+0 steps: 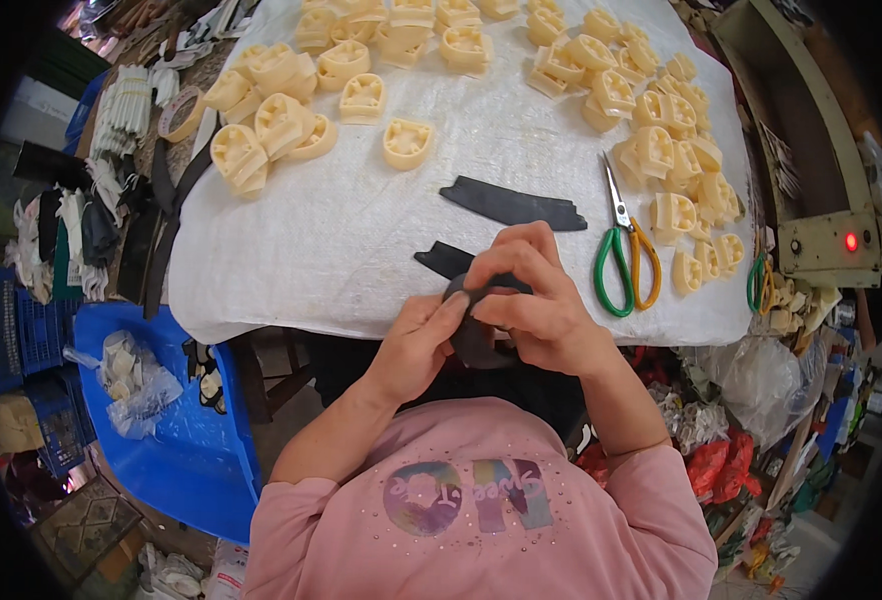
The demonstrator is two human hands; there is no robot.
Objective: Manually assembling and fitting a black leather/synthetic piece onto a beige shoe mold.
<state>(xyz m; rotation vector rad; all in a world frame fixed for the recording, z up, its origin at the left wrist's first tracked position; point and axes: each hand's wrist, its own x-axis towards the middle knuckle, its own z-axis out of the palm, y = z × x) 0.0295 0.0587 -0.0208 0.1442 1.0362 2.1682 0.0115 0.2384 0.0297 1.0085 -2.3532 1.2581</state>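
Where my left hand (416,340) and right hand (546,300) meet: I grip curved black piece (475,346).
Scissors (621,217): 2 o'clock, desk (331,245).

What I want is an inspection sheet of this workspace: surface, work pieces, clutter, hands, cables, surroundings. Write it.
Surface: table with a wrinkled white cover.
Work pieces: dark curved piece held near the front edge; two flat dark strips lie beyond it.
Clutter: cream moulded pieces along the far and right sides; scissors right of the hands.
Hands: left hand and right hand both grip the curved piece.
Cables: nothing seen.
Surroundings: blue tub left; metal box with lit red light, right.
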